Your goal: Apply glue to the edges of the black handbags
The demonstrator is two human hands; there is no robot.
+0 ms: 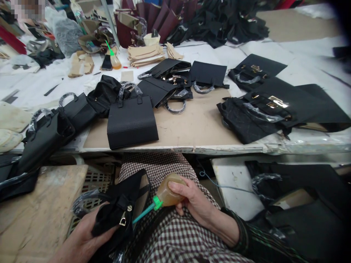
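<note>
My left hand (82, 237) grips a small black handbag (120, 210) held over my checkered lap, its gold clasp facing up and its plastic-wrapped handle trailing to the left. My right hand (193, 201) holds an amber glue bottle (168, 193) with a green nozzle. The nozzle tip points left and touches the bag's open side near the clasp.
A finished black handbag (131, 122) stands on the brown board (200, 128) at the table's front edge. Several more black bags and flat bag parts lie across the table. A second glue bottle (114, 60) stands at the back, beside stacked tan pieces (145, 54). A wooden surface (35, 208) lies at lower left.
</note>
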